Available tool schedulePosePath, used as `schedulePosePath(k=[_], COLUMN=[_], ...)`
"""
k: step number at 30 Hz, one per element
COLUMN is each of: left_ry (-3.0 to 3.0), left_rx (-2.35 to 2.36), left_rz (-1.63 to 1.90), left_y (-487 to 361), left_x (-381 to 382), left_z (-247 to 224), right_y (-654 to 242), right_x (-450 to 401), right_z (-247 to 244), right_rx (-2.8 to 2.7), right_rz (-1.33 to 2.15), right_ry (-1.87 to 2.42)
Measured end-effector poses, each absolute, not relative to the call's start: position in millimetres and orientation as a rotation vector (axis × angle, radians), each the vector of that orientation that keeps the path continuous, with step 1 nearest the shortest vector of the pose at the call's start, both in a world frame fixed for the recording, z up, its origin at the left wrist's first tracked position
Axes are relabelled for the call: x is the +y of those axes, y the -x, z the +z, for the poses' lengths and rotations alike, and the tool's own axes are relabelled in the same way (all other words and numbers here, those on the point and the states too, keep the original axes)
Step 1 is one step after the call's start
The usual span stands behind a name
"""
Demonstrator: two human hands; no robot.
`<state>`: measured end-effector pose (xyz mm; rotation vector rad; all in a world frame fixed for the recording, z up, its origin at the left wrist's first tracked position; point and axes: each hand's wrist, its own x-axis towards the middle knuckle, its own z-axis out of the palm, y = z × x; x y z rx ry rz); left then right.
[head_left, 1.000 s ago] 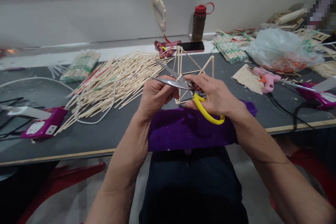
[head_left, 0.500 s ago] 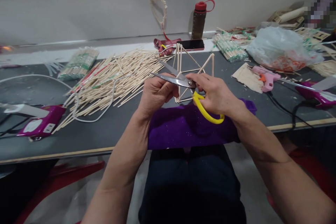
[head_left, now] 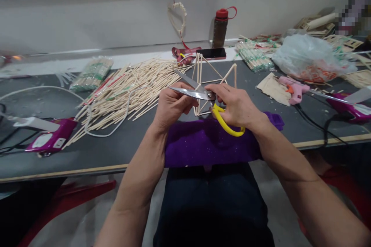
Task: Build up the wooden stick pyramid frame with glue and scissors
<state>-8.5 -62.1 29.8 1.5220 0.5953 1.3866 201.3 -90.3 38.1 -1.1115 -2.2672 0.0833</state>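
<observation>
My right hand [head_left: 236, 104] grips the scissors [head_left: 218, 117] by their yellow handles, and their metal blades stand apart, pointing left. Close against the blades, my left hand [head_left: 174, 104] is closed in a pinch. A short end of a thin wooden stick [head_left: 198, 86] shows between the blades by its fingertips; most of it is hidden. Just behind both hands stands an open frame of glued wooden sticks [head_left: 214, 66], partly covered by them. Below the hands, a purple cloth [head_left: 199, 148] lies over the table's front edge.
Loose wooden sticks [head_left: 139, 85] lie heaped to the left beside a magenta glue gun [head_left: 53, 137] and a wrapped bundle [head_left: 92, 72]. A phone [head_left: 213, 53] and bottle [head_left: 220, 31] are at the back. Rightward are a pink glue gun [head_left: 294, 89] and a plastic bag [head_left: 311, 56].
The view has tilted up slightly, so everything sits a little lower. Both hands keep nearly the same pose, and the scissor blades look slightly closer together.
</observation>
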Motion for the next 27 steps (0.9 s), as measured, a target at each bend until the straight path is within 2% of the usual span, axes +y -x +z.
schedulePosePath(k=[27], left_ry=[-1.593], left_rx=[0.602], left_rz=[1.299], left_y=[9.8], left_x=[-64.9], left_z=[29.2], right_y=[-204.3], right_x=[-91.1], right_z=[39.2], right_rx=[-2.286], right_rz=[0.196], right_ry=[1.116])
